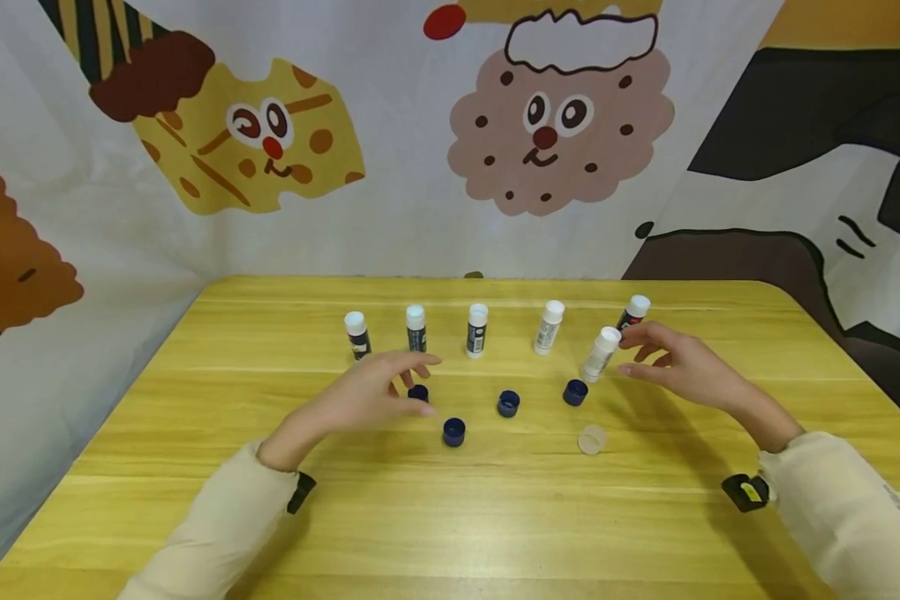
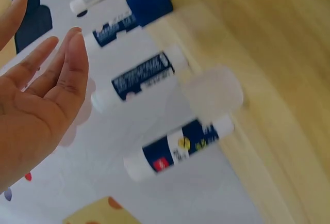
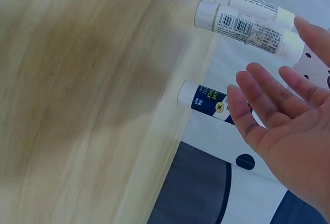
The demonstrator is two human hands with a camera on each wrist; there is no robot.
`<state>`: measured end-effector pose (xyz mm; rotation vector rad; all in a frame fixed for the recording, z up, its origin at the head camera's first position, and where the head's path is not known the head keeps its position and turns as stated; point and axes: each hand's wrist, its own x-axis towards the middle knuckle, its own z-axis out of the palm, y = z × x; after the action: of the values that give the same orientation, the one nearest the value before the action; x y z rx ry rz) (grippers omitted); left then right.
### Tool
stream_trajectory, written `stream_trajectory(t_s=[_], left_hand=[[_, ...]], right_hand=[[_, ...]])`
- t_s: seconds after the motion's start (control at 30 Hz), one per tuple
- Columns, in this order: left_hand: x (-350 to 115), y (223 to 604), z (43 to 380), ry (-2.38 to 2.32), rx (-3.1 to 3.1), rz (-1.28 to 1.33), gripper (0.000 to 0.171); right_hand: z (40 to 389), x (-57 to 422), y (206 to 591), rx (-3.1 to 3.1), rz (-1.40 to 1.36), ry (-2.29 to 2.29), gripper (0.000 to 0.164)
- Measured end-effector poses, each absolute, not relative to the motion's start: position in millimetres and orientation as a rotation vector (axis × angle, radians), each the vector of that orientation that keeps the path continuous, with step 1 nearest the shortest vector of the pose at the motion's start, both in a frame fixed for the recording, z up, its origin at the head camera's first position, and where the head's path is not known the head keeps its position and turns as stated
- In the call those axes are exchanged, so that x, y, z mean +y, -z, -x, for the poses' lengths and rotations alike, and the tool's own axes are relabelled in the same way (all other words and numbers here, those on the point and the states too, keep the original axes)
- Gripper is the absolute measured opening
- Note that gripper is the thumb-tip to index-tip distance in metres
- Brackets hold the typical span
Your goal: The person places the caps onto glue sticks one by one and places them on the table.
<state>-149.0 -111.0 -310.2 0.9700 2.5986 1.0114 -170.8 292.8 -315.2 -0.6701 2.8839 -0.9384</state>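
Several glue sticks stand upright on the table. My left hand [image 1: 375, 390] hovers with loosely bent fingers, partly hiding a dark blue cap [image 1: 418, 393]; a glue stick [image 1: 416, 329] stands just behind it. Nothing is in its grasp in the left wrist view. My right hand [image 1: 678, 365] has its thumb and fingers spread beside a white-labelled glue stick [image 1: 602, 354]. In the right wrist view the thumb is close to that stick's end [image 3: 291, 46]; I cannot tell if it touches. Behind the fingers is a dark-labelled glue stick [image 3: 206, 100].
More glue sticks stand in the back row: a far-left one [image 1: 357, 335], a middle one [image 1: 477, 331] and a white one [image 1: 548, 327]. Dark blue caps [image 1: 454, 432], [image 1: 508, 403], [image 1: 575, 392] and a translucent cap [image 1: 592, 439] lie in front. A printed cloth [image 1: 405, 233] hangs behind the table.
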Motion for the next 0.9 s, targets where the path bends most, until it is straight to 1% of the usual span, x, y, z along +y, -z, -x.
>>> stream_trajectory(t_s=[0.3, 0.63, 0.73, 0.9], left_hand=[[-143.3, 305.7, 152.5, -0.987, 2.706, -0.812, 0.054], [-176.1, 320.2, 156.1, -1.057, 2.717, -0.683, 0.044], [-181.6, 324.2, 157.2, -1.045, 2.713, -0.659, 0.044], [-188.9, 331.1, 160.3, -1.042, 2.656, -0.637, 0.049]], right_hand=[[174.7, 291.9, 319.6, 2.873, 0.693, 0.966, 0.041], [177.6, 291.7, 323.3, 2.865, 0.711, 1.002, 0.037], [178.9, 290.8, 325.0, 2.865, 0.705, 0.997, 0.038], [179.6, 288.0, 326.1, 2.86, 0.675, 0.986, 0.037]])
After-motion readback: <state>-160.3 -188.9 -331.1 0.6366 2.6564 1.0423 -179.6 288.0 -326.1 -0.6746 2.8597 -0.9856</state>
